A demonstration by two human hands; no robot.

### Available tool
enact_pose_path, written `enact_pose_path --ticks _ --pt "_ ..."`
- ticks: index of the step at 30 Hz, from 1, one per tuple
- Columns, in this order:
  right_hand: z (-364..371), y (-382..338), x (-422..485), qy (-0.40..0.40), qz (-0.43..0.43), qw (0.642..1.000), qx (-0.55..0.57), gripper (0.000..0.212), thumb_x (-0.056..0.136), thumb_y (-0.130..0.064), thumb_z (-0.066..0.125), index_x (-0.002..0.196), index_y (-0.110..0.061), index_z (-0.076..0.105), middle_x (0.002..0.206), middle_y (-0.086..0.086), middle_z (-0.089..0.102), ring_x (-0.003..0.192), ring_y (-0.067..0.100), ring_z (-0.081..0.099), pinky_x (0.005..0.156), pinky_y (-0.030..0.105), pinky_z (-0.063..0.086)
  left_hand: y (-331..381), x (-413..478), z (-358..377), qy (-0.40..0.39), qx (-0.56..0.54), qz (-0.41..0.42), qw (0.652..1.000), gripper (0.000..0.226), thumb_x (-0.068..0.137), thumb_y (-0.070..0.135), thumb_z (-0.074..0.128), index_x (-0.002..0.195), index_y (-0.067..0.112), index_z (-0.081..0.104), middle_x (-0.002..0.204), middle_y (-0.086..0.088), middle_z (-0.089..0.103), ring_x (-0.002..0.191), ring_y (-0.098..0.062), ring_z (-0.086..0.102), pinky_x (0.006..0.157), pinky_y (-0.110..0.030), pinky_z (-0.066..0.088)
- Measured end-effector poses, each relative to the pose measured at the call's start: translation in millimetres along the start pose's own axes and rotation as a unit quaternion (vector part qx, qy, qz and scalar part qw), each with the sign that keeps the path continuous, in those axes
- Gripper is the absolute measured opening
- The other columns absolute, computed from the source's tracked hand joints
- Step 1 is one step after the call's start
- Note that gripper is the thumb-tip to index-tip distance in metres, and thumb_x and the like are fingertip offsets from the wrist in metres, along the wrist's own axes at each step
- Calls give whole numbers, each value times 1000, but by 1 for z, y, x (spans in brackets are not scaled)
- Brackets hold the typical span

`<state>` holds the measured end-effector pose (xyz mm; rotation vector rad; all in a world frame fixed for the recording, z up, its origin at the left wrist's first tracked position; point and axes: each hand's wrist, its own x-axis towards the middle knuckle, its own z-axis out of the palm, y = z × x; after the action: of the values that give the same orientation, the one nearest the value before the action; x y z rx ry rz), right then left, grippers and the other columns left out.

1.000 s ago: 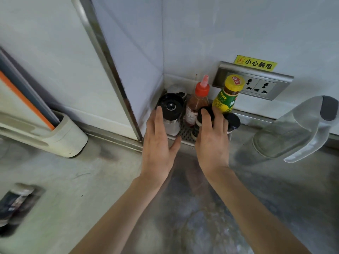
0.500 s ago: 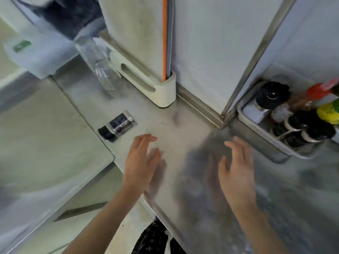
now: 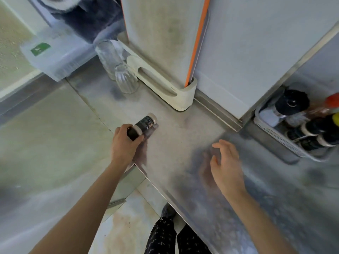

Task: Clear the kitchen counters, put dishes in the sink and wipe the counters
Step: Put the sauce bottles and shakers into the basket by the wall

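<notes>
Arms: both forearms are showing bare from the frame edge to the wrists.
Hands: the left hand and right hand are showing bare too.
Legs: the person is wearing dark trousers dotted with small pale cross-shaped marks.
Foot: a dark grey shoe toe is showing, blurred.

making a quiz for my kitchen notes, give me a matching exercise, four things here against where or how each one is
Things:
1 spice jar
2 ribbed glass
3 orange-edged board
4 right hand

States:
a standing in the cream holder
b open, above the counter
c on its side, gripped by the left hand
d standing on the counter beside the holder

Pairs: 1-c; 2-d; 3-a; 4-b
</notes>
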<state>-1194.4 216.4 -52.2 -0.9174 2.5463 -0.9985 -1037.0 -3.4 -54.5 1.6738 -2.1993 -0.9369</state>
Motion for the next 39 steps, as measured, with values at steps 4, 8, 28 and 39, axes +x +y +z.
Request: enact_pose_path --ticks 4,8,28,39 --pt "-11 -12 2 -20 -49 998 -13 40 79 0 67 117 -3 56 128 15 52 122 34 43 103 43 37 41 -28 -13 -104 29 91 990 36 75 33 73 103 16 59 97 -1 54 86 -20 53 72 -30 42" --pt "-11 -23 -7 -29 -61 997 -30 54 78 -9 72 127 -10 49 133 11 49 129 30 39 107 45 36 94 -66 -1 -198 94 136 966 31 71 47 70 86 25 54 82 8 56 75 -14 55 65 -30 46" --pt "-131 86 13 290 124 949 22 56 77 -5 67 130 -8 48 124 11 50 114 20 35 101 24 27 275 -109 137 -234 -180 427 855 47 72 20 78 115 18 60 109 0 62 95 -12 62 88 -30 51" --pt "-147 141 36 327 41 939 -99 59 76 7 60 133 -3 47 138 14 48 132 33 38 111 46 31 283 -106 195 -43 12 547 836 49 79 22 71 124 10 55 118 -11 50 84 -26 62 65 -39 54"
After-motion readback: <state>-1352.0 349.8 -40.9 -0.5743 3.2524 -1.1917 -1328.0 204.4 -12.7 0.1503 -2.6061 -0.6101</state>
